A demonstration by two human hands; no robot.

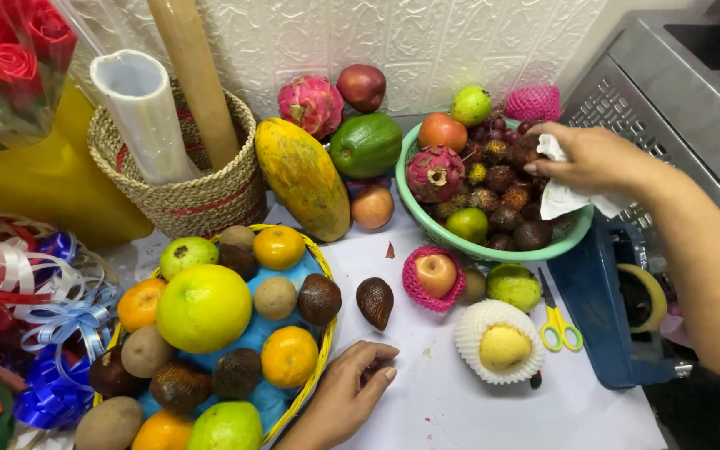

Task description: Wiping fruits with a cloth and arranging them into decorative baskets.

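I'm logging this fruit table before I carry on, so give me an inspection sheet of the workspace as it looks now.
Surface: white paper-covered table, with small specks and a red scrap.
Job's things: green bowl of mixed fruit; white cloth; yellow basket of fruit on blue lining.
Clutter: loose dark scaly fruit, apple in pink net, yellow fruit in white foam net, yellow scissors, papaya, ribbon bows.
Grips: right hand holds the cloth over the bowl; left hand rests on the table by the basket, fingers curled, contents hidden.
Cables: nothing seen.
Surroundings: woven basket of rolls, roses, blue tape dispenser, white embossed wall.
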